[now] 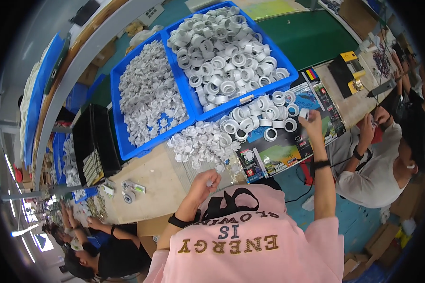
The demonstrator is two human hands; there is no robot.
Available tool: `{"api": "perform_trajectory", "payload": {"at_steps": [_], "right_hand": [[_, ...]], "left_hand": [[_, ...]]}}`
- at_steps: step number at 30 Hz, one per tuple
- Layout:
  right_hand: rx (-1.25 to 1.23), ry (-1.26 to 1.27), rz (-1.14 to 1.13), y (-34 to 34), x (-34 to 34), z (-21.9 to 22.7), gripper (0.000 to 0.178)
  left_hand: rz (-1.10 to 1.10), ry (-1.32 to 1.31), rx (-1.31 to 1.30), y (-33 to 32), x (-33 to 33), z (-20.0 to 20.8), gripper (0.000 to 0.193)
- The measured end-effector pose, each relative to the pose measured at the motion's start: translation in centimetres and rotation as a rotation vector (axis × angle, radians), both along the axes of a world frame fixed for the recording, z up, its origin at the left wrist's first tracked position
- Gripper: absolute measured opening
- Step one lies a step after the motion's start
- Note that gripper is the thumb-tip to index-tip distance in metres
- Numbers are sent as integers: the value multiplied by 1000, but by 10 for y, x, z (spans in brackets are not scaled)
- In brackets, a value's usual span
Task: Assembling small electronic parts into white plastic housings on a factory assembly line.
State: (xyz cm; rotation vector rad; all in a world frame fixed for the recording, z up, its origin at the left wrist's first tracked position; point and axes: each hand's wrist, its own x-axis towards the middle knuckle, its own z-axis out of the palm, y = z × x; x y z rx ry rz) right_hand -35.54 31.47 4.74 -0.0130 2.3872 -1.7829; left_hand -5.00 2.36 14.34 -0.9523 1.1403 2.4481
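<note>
My right hand (312, 126) reaches out at the right of the bench, its fingers closed on a white plastic ring (304, 114). Just left of it, a loose heap of similar rings (270, 134) lies on a flat printed sheet (281, 153). Close to my body, my left hand (205, 182) is curled with a small white plastic piece (209, 183) at its fingertips; the fingers partly hide it. Beyond that hand is a pile of small petal-shaped white pieces (200, 144), beside the rings.
Two blue bins stand behind the piles: the left bin (152, 149) holds small white pieces, the right bin (274, 87) white rings. A black open case (92, 137) and tape roll (129, 197) are at left. A yellow-and-black device (349, 70) stands far right. Co-workers sit at both sides.
</note>
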Motion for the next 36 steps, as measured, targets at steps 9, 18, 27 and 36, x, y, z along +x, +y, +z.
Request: {"api": "perform_trajectory", "payload": {"at_steps": [9, 18, 27, 36], "right_hand": [[-932, -474, 427, -64, 152, 112, 70], [-495, -220, 781, -101, 207, 130, 67], [-247, -36, 767, -114, 218, 149, 65], [7, 424, 946, -136, 218, 174, 64]], "left_hand": [[16, 95, 189, 27, -40, 47, 34], [139, 70, 233, 36, -26, 40, 39], [163, 58, 237, 34, -17, 40, 42], [259, 58, 229, 31, 1, 52, 54]]}}
